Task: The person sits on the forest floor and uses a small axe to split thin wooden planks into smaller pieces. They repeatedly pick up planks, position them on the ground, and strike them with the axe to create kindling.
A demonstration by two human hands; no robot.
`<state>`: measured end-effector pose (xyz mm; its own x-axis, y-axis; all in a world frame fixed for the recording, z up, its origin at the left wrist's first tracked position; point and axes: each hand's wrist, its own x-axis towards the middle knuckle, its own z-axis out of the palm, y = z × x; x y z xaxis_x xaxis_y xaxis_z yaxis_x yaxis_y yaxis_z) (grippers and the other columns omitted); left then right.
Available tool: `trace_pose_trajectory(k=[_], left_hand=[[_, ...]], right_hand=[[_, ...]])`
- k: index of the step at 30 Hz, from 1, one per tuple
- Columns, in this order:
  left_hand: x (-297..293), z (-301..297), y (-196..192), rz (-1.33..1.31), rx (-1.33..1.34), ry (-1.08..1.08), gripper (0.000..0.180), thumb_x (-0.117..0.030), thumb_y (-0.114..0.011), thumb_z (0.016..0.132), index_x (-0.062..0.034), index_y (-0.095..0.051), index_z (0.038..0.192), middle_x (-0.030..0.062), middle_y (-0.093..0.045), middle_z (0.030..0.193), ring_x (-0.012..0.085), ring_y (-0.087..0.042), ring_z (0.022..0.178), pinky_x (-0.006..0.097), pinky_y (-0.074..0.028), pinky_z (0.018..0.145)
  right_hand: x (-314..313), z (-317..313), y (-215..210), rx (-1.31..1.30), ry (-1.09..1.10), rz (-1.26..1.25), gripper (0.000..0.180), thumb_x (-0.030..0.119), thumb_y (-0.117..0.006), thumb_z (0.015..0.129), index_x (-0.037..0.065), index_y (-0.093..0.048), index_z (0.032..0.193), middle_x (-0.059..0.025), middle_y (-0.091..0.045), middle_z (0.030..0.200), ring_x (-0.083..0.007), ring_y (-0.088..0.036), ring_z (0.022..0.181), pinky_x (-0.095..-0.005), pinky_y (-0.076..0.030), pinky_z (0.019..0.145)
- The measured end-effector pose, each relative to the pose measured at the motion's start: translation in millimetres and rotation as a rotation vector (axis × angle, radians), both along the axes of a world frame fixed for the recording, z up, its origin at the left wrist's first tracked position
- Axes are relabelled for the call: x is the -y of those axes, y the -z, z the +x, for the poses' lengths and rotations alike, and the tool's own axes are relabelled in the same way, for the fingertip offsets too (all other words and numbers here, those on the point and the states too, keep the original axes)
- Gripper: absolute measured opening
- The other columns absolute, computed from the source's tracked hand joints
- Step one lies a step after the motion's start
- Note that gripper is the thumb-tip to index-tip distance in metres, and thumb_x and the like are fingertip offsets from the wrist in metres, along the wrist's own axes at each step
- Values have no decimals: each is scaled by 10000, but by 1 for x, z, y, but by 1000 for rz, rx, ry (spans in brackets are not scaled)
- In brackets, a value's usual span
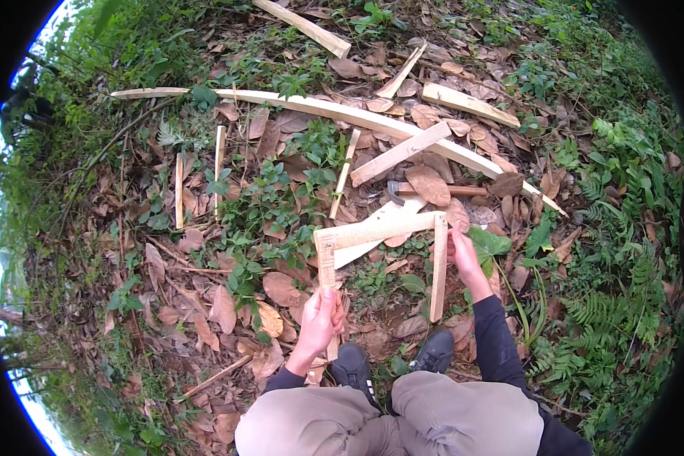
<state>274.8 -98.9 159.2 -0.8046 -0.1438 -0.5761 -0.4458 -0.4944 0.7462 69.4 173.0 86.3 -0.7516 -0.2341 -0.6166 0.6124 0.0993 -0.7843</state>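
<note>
A three-piece wooden frame (384,229), shaped like an upside-down U, is held up in front of my knees. Its left leg sits in my left hand (321,325), thumb on the front and fingers wrapped round it. At the upper part of the right leg, my right hand (463,254) grips from the outer side, its fingertips partly hidden behind the wood. The lower ends of both legs hang over the leafy ground close to my shoes. Just beyond the crossbar lies a hammer (394,194), its wooden handle partly covered by a brown leaf.
A long, thin wooden strip (323,107) crosses the ground farther off. Around it lie a short board (400,153), a thicker block (470,104), a narrow stick (345,174) and a pale flat board (351,254). Dry leaves and low plants surround my dark shoes (432,351); ferns (608,311) grow at right.
</note>
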Motion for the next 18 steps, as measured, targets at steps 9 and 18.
trace_pose_trajectory(k=[9,18], left_hand=[[-15,-25,-82,262,-191,296,218,-299,-394,1108,-88,-408,1160,24,-453,817,86,-461,593,271,-476,527],[-15,-25,-81,-45,-229,403,330,-263,-531,1055,-16,-441,1254,67,-644,884,131,-679,704,286,-551,614]], right_hand=[[34,9,10,-82,-57,-125,474,505,-389,1077,62,-535,991,-30,-582,682,-145,-588,510,-274,-491,470],[41,25,10,-40,56,-64,494,525,-391,1071,69,-527,939,-27,-548,660,-129,-542,481,-268,-459,452]])
